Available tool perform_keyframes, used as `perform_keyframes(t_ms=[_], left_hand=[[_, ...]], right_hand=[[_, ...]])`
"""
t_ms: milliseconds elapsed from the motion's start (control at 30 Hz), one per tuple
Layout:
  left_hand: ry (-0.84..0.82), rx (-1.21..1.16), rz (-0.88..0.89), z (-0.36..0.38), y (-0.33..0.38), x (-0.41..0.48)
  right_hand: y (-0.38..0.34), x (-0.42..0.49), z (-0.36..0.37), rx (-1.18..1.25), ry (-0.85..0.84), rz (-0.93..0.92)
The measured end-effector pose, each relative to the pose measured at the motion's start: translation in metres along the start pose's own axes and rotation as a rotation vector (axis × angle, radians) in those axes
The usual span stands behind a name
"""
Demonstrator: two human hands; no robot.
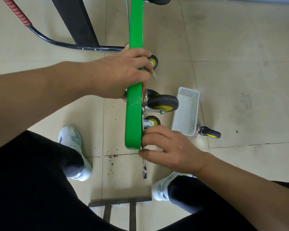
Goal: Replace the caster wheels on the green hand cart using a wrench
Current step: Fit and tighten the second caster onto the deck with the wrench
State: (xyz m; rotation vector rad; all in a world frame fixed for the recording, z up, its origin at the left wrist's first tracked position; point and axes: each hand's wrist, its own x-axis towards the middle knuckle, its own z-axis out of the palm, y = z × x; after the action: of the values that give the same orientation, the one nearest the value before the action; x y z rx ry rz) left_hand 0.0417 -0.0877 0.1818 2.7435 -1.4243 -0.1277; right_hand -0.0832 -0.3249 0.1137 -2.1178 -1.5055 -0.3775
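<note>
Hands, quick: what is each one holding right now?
Left hand: grips the edge of the green cart deck.
Right hand: pinches the wrench at the deck's near corner.

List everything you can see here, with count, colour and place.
hand cart deck: one, green, standing on edge, centre
caster wheels: at least four, black and yellow, along the deck's right side; one lying right of the basket
basket: one, white, floor right of the deck
wrench: one, silver, at the deck's near corner
cart handle: one, black with red grip, upper left
shoes: two, white, floor
left hand: grips the deck's top edge
right hand: pinches the wrench
</note>
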Motion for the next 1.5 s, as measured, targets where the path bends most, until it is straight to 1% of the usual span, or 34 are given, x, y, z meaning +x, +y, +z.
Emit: perform_keyframes(t_ms=[367,633,1100,1300,1500], left_hand=[[0.023,-0.007,-0.006,-0.003,0.003,-0.001],[0.002,-0.024,-0.012,-0.003,0.001,-0.003],[0.01,-0.002,-0.001,-0.002,0.0,-0.002],[-0.005,-0.01,-0.009,0.0,0.0,-0.001],[0.031,-0.001,-0.013,0.001,0.0,-0.002]], right_hand=[[0.006,0.009,-0.003,0.023,0.021,-0.033],[0.002,0.006,0.013,-0.015,0.105,0.032],[-0.003,0.003,0.01,-0.025,0.047,0.016],[-0.006,0.01,0.001,-0.001,0.077,-0.005],[-0.008,0.03,-0.022,0.068,0.085,0.014]])
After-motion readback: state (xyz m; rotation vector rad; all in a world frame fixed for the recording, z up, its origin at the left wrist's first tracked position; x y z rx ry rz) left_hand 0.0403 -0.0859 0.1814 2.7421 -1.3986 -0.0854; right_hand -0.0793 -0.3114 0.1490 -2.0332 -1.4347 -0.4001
